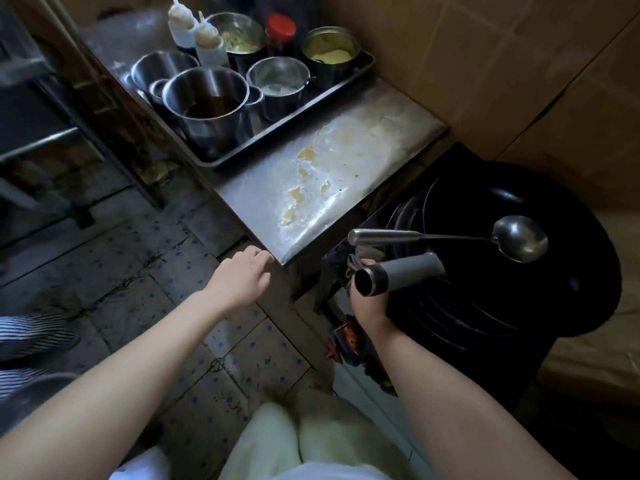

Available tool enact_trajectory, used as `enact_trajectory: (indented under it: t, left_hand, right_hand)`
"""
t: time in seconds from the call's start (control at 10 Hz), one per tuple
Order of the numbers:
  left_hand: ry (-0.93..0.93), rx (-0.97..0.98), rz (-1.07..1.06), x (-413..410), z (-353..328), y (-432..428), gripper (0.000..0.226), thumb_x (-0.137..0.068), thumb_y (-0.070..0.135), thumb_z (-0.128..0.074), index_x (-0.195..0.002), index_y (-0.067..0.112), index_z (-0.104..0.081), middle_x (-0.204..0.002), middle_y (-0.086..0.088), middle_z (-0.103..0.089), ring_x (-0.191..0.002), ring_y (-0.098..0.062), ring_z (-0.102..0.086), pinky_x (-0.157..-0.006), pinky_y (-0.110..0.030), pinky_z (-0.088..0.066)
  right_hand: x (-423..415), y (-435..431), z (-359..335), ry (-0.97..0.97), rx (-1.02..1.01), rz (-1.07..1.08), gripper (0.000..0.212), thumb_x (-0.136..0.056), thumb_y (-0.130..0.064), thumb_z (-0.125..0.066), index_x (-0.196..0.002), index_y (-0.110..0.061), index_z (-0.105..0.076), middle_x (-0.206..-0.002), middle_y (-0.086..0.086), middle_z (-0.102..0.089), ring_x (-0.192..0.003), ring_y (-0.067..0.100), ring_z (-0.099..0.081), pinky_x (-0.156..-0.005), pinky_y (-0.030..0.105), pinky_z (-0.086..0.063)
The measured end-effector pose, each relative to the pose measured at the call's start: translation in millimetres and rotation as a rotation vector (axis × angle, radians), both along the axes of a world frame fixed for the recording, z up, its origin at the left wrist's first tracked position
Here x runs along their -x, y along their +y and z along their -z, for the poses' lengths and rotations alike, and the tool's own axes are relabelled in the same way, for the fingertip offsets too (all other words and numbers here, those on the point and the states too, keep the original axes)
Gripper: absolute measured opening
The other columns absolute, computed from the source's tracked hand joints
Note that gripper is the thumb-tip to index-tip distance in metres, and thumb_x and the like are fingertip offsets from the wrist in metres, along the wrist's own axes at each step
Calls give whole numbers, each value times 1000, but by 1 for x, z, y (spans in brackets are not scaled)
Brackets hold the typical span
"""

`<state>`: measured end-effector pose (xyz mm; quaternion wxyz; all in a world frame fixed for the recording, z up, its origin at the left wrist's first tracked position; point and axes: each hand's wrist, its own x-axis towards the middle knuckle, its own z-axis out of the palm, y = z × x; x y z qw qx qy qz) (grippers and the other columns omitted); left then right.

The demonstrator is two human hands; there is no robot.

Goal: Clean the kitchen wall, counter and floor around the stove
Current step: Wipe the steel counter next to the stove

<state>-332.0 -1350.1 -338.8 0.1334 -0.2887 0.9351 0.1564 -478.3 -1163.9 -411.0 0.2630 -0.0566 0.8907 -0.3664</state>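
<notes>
**Hands at the stained counter's near corner**

The left hand (242,277) rests spread-fingered, empty, on the greasy stainless-steel counter (346,161). The right hand (367,299) reaches beneath the black wok's grey handle (401,275); its grip cannot be told

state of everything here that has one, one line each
counter: smeared, yellowish spills
tray: full of pots
front pot: uncovered, dark liquid inside
red-capped jar: capped
wok: empty apart from a ladle
ladle: resting in wok
left hand: open, at the counter corner
right hand: shut on a grey cloth
</notes>
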Motion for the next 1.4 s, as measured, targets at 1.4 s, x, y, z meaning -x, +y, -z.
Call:
enact_trajectory:
  t: [1.4]
  left_hand:
    - [84,-104,657,138,-7,-186,36,-98,24,-45,-133,17,-45,-140,-5,-44,-103,-24,-57,-82,-35,-47]
  right_hand:
    - [50,-130,-16,205,-200,491,37,-88,2,-47,-119,-13,-60,-110,12,-63,-107,31,-54,-94,40,-46]
